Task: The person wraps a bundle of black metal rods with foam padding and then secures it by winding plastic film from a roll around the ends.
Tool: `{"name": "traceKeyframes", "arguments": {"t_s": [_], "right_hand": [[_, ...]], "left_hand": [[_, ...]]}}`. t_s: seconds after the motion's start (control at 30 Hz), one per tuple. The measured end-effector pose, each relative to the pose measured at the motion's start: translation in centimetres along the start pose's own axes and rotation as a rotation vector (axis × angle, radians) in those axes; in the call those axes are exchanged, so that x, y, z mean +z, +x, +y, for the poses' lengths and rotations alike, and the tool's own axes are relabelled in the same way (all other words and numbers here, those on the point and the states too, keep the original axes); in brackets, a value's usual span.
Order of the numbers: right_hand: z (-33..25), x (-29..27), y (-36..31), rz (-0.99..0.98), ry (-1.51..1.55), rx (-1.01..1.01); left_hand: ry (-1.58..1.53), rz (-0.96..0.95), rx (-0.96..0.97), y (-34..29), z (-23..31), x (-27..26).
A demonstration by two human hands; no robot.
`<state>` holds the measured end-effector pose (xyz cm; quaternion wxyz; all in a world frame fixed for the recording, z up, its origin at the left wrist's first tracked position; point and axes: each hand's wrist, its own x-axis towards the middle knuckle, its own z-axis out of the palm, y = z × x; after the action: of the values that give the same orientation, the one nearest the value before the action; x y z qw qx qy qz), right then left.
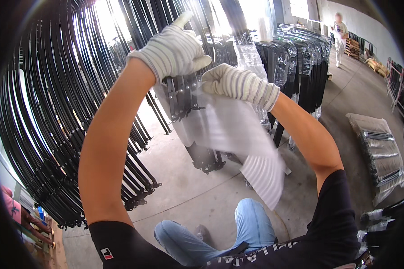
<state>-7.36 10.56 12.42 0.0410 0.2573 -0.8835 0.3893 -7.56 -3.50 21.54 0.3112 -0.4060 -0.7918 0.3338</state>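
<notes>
Hands raised at about 12 o'clock of the view, both in striped knit work gloves. Left hand [175,51] is closed around the top of a folded black metal frame bundle [184,101], index finger sticking up, thumb out toward 3 o'clock. Right hand [235,83], just beside it at 3 o'clock, is clenched on the upper edge of a clear plastic sleeve [238,139]. The sleeve hangs from that grip down toward 5 o'clock, loose and billowing, lower end free above the concrete floor [188,188].

Progress, as a judgement: the plastic looks only partly around the bundle. The frame's hinged top shows bare at the left hand and its feet show below the sleeve at 6 o'clock, so covering seems begun, not finished.

At 9 o'clock, a dense rack of bare black frames [54,112]. At 1 o'clock, a row of frames already wrapped in plastic [296,54]. At 3 o'clock, a wrapped bundle lying on the floor [379,152]. Another person [340,33] stands far off at 1 o'clock.
</notes>
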Motion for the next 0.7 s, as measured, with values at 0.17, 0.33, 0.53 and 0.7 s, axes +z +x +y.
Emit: {"name": "traceKeyframes", "arguments": {"t_s": [0.17, 0.33, 0.53, 0.7], "right_hand": [[-1.8, 0.5, 0.7, -0.125, 0.085, 0.121], [-0.9, -1.1, 1.8, -0.029, 0.237, 0.077], [-0.8, -2.9, 2.5, -0.214, 1.340, 0.166], [-2.9, -2.6, 0.8, -0.159, 1.224, 0.008]], "left_hand": [[-0.042, 0.158, 0.032, -0.2, -1.3, 1.8], [-0.161, 0.376, 0.110, -0.3, -1.7, 2.7], [-0.303, 0.448, 0.082, -1.2, -1.0, 1.3], [-0.295, 0.694, -0.198, -4.8, 1.6, 1.0]]}}
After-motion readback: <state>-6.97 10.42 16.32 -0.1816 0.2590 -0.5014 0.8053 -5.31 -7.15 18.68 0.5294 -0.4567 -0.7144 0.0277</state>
